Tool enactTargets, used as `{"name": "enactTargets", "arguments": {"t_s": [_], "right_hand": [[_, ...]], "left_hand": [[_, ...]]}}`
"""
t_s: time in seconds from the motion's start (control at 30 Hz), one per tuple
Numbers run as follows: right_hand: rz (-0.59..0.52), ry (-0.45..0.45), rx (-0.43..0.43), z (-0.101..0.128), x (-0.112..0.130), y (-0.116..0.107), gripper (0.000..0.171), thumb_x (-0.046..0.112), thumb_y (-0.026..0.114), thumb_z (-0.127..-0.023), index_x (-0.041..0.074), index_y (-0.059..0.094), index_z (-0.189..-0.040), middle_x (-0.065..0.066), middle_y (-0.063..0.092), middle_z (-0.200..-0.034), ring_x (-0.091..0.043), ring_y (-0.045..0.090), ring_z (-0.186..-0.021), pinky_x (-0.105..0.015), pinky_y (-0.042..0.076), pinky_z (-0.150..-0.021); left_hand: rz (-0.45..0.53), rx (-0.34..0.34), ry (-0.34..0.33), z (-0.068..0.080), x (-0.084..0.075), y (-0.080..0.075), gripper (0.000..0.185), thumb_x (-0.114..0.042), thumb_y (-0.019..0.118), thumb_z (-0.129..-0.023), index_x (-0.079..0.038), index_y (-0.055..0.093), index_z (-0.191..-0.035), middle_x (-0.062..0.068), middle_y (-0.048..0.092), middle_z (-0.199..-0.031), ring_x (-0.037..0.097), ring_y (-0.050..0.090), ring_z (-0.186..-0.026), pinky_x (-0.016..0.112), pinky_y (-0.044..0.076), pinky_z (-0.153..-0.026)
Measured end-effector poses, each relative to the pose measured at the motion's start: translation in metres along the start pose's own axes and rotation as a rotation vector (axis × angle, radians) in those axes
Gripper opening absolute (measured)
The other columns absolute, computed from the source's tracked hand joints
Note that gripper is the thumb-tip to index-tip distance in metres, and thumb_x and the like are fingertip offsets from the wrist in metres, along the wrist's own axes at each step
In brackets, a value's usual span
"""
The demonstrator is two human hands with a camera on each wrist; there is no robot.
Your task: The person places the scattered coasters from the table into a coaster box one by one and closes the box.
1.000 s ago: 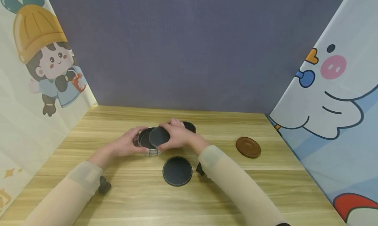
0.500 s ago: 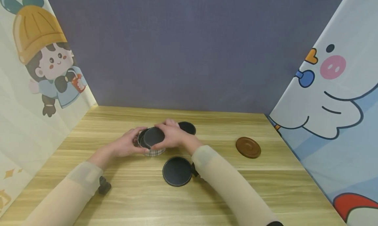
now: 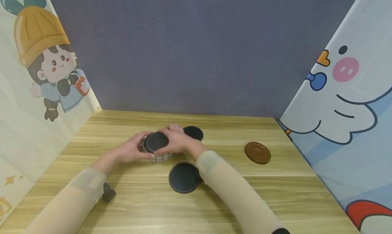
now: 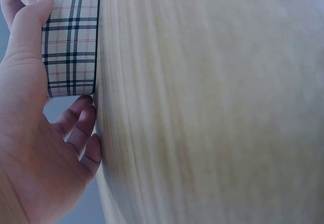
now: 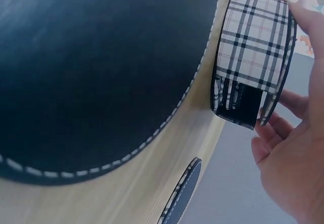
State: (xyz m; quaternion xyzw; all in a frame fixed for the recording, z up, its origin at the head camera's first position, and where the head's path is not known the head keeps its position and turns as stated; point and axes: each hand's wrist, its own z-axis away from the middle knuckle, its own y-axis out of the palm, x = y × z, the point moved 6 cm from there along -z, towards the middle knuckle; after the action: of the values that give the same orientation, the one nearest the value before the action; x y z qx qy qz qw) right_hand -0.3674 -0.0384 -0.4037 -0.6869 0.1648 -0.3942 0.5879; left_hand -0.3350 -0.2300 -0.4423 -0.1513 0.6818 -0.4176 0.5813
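In the middle of the head view, both hands meet at a small round plaid holder (image 3: 159,155) that stands on the wooden counter (image 3: 232,200). The left hand (image 3: 131,151) grips the holder's left wall, thumb and fingers curled against the checked band; the left wrist view shows the thumb (image 4: 28,32) lying along the plaid side and the other fingers tucked at its base. The right hand (image 3: 176,142) holds a dark round coaster (image 3: 157,141) by its edge, fingers curled over it, right on top of the holder.

A second ago that coaster sat further right and tilted, with the holder's dark inside showing beside it. Now it lies centred over the opening and covers nearly all of it. The right hand has shifted left with it, and its sleeve (image 3: 232,189) now overlaps the right edge of the black coaster (image 3: 183,178) lying flat just below the holder. The left hand has stayed put.

Another black coaster (image 3: 193,132) lies just behind the right hand, more of it showing than before. A brown coaster (image 3: 258,152) rests well apart on the right of the counter, unmoved.
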Motion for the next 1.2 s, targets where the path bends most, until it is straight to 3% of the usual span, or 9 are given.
{"name": "enactTargets", "arguments": {"t_s": [0.37, 1.2], "right_hand": [[-0.052, -0.001, 0.003, -0.0032, -0.0017, 0.0023, 0.082, 0.063, 0.086, -0.087, 0.025, 0.057, -0.154, -0.001, 0.05, -0.154, -0.02, 0.044, -0.141, -0.047, 0.038, -0.123], [-0.079, -0.019, 0.052, -0.0023, -0.0071, 0.0044, 0.085, 0.063, 0.085, -0.09, 0.028, 0.053, -0.16, -0.002, 0.044, -0.168, -0.026, 0.036, -0.158, -0.056, 0.031, -0.132]], "left_hand": [[0.009, 0.008, -0.003, 0.0009, -0.0024, -0.0002, 0.102, -0.05, 0.089, -0.092, -0.018, 0.032, -0.17, 0.029, 0.049, -0.15, 0.045, 0.059, -0.132, 0.065, 0.051, -0.111], [0.006, 0.014, -0.007, 0.0002, -0.0016, 0.0002, 0.105, -0.05, 0.088, -0.092, -0.015, 0.029, -0.171, 0.03, 0.048, -0.149, 0.044, 0.059, -0.129, 0.065, 0.054, -0.107]]}}
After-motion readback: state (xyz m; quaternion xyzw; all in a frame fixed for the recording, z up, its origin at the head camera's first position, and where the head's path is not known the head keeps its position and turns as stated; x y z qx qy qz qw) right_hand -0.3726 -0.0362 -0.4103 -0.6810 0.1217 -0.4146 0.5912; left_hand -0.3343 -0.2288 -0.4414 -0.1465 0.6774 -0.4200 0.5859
